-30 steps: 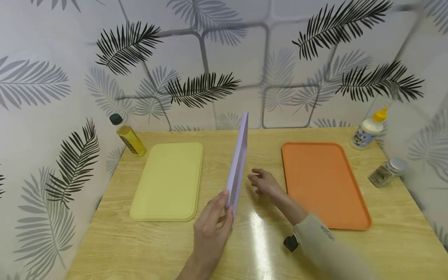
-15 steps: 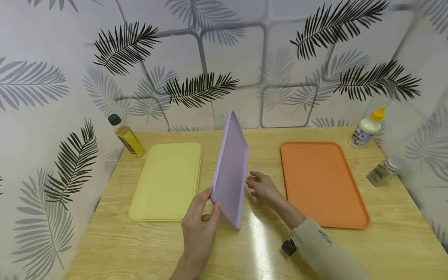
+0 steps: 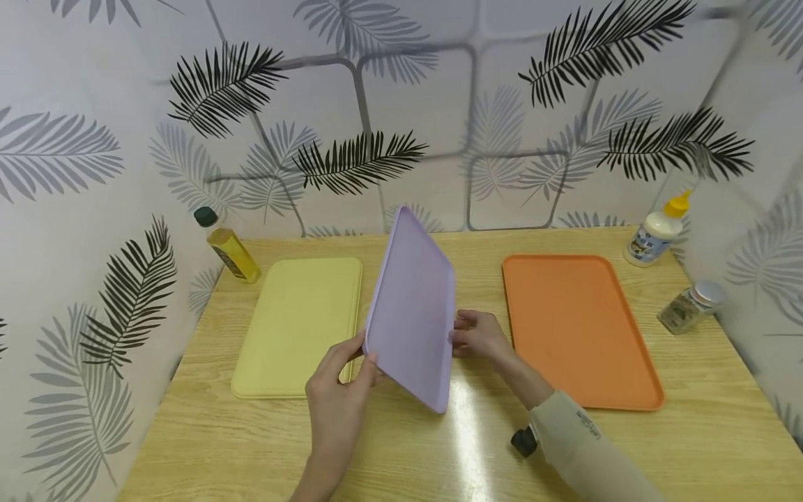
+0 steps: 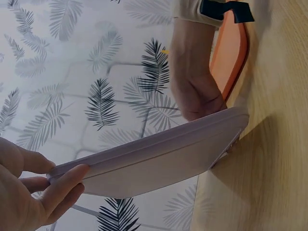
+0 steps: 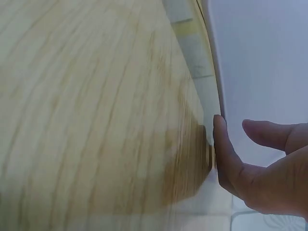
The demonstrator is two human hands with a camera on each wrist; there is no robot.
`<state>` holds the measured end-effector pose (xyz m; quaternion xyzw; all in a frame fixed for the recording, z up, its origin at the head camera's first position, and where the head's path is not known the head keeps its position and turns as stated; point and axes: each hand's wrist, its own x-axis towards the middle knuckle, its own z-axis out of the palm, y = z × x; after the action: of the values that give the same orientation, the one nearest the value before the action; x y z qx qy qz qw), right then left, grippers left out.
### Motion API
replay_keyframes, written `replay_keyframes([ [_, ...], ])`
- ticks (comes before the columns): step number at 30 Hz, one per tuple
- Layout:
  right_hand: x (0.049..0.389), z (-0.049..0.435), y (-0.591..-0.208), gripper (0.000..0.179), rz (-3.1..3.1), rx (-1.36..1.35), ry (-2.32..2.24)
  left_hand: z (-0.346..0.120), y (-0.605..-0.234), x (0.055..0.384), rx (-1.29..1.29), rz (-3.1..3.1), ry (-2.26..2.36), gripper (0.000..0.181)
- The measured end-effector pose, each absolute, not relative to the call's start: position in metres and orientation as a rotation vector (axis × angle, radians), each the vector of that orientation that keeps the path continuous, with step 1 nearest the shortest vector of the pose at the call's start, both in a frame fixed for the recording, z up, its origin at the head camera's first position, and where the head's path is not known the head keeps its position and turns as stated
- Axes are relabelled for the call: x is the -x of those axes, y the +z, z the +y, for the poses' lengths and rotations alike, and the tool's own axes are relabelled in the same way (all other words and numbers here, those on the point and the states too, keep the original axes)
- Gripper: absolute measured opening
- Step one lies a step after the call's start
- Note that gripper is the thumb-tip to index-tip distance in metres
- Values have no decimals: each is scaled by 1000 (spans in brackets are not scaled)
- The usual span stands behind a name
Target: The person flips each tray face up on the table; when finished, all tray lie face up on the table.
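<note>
Lilac tray (image 3: 410, 307) is up b/w my hands, tilted steeply over mid-table (image 3: 238, 453); can't tell if its low edge touches the wood. My L hand (image 3: 339, 383) pinches the near L corner, thumb one side, fingers the other. My R hand (image 3: 482, 336) is at the R edge, fingers bent round the rim, thumb opp.; can't tell if the thumb presses. Tray's plain & smooth, w/ rounded corners & a thin raised rim. Yellow tray (image 3: 301, 324) lies flat to the L, orange tray (image 3: 577, 324) to the R.
</note>
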<state>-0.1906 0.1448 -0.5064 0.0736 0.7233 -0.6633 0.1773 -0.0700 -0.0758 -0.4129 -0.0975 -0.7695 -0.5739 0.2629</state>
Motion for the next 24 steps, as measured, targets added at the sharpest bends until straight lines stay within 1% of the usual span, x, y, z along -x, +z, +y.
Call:
replay_keyframes([
  [4, 192, 148, -508, 61, 2042, -251, -1865, -80, -411, 70, 187, -2109, -1692, 31],
  [13, 191, 150, -509, 52, 2019, -292, -1879, -87, -411, 71, 42, -2124, -1858, 31],
  [21, 190, 157, -508, 55, 1963, -324, -1927, -94, -409, 74, -76, -2109, -2079, 36],
  [24, 189, 161, -504, 57, 1967, -325, -1912, -99, -409, 76, -52, -2104, -2146, 40],
])
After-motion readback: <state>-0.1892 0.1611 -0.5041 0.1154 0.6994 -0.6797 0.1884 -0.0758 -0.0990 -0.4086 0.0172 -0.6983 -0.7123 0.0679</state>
